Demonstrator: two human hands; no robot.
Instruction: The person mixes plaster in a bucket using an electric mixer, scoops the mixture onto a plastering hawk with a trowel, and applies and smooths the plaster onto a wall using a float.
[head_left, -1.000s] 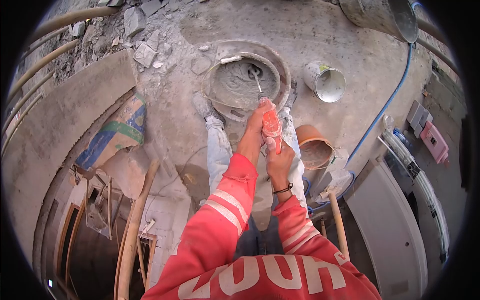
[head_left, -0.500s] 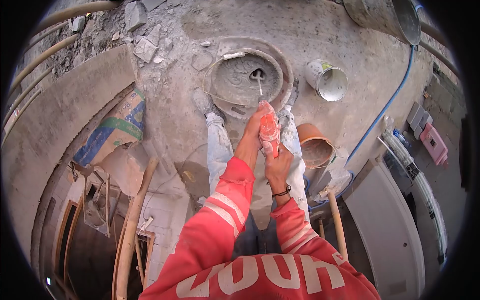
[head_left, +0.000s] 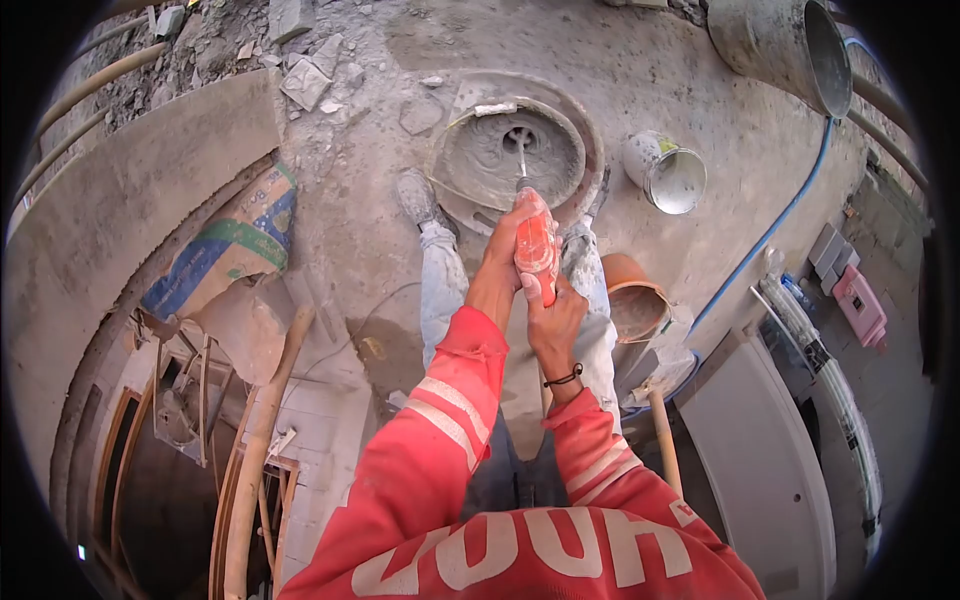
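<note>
An orange-red power drill (head_left: 537, 243), spattered with grey, is held in both hands in front of my legs. My left hand (head_left: 503, 245) wraps round its front part near the chuck. Lower down, my right hand (head_left: 556, 318) closes round the rear handle. From the chuck a thin mixing rod (head_left: 522, 157) runs into wet grey mortar (head_left: 477, 150), where a hollow has formed round it. The mortar fills a round bucket (head_left: 574, 135) standing between my feet; the submerged end of the rod is hidden.
A white bucket (head_left: 677, 181) lies tilted to the right, with an orange bucket (head_left: 634, 297) nearer my leg. A blue hose (head_left: 775, 227) crosses the floor. A torn cement sack (head_left: 230, 240), wooden poles (head_left: 262, 450) and rubble (head_left: 305, 84) are at the left; a large drum (head_left: 782, 50) is top right.
The view has shifted slightly, so the surroundings sit differently in the frame. The mixing rod has moved a little within the mortar, and both hands keep their hold on the drill.
</note>
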